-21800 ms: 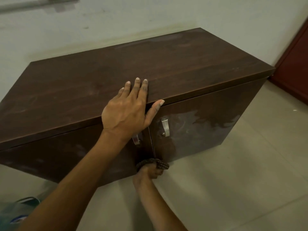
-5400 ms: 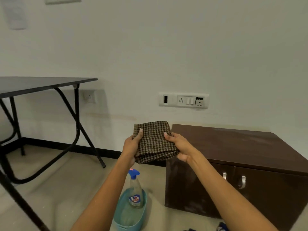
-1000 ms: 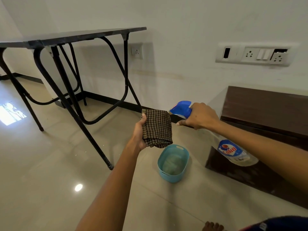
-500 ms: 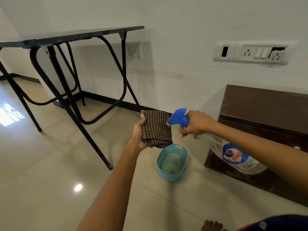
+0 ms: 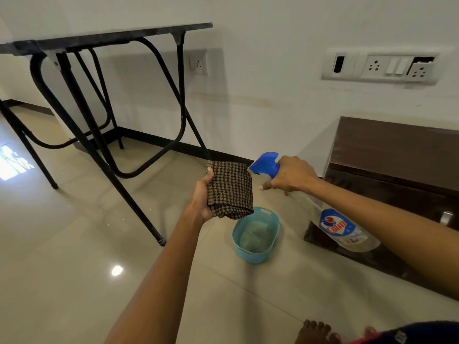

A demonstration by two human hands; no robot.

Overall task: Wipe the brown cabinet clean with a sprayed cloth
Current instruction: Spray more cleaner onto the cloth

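Note:
My left hand holds a folded brown checked cloth upright at mid-frame. My right hand grips the neck of a clear spray bottle with a blue trigger head. The nozzle points at the cloth from a few centimetres to its right. The brown cabinet stands on the floor at the right against the wall, partly behind my right forearm.
A light blue plastic tub sits on the tiled floor below the cloth. A black folding table with curved metal legs stands at the left. A switch and socket panel is on the wall. My bare foot shows at the bottom.
The spray bottle's head dropped and moved closer to the cloth over the last second. The left hand and cloth stayed in place.

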